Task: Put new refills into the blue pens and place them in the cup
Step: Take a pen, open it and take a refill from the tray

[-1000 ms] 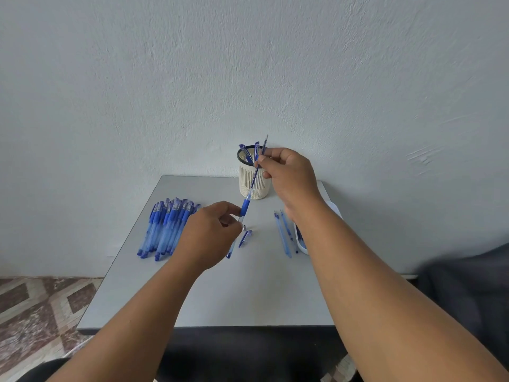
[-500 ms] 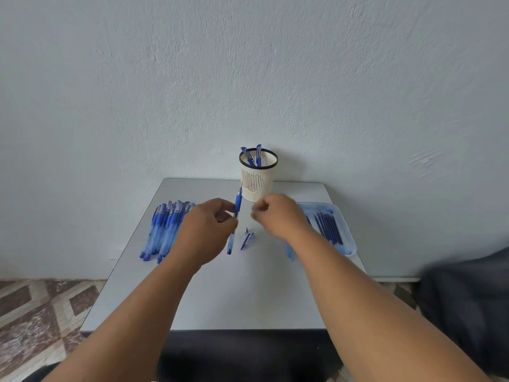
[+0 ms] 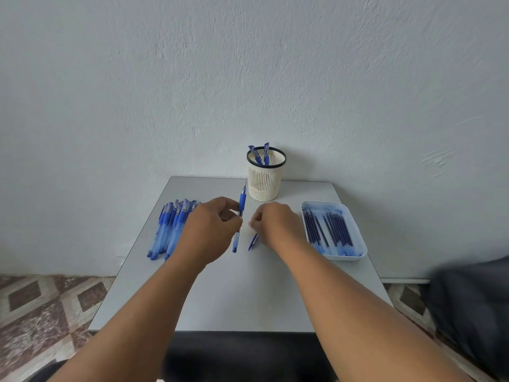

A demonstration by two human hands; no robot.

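My left hand (image 3: 212, 230) grips a blue pen (image 3: 241, 204) by its barrel, held nearly upright with the thin tip up, left of the cream mesh cup (image 3: 264, 183). Two blue pens (image 3: 260, 155) stand in the cup. My right hand (image 3: 275, 224) hovers low over the table with fingertips pinched together; I cannot see anything between them. A small blue pen cap (image 3: 252, 242) lies just below those fingertips. A pile of several blue pens (image 3: 169, 230) lies on the left, partly hidden by my left hand. Dark refills (image 3: 330, 227) fill a white tray (image 3: 360, 253).
The grey table (image 3: 234, 293) stands against a pale wall, the cup at its back edge. Patterned floor tiles (image 3: 41, 307) show to the left. A dark cloth (image 3: 473, 307) lies off the table's right side.
My right hand came down from the cup's rim, where it held a thin refill, to the table near the cap. The tray is uncovered. The pen in my left hand stands more upright.
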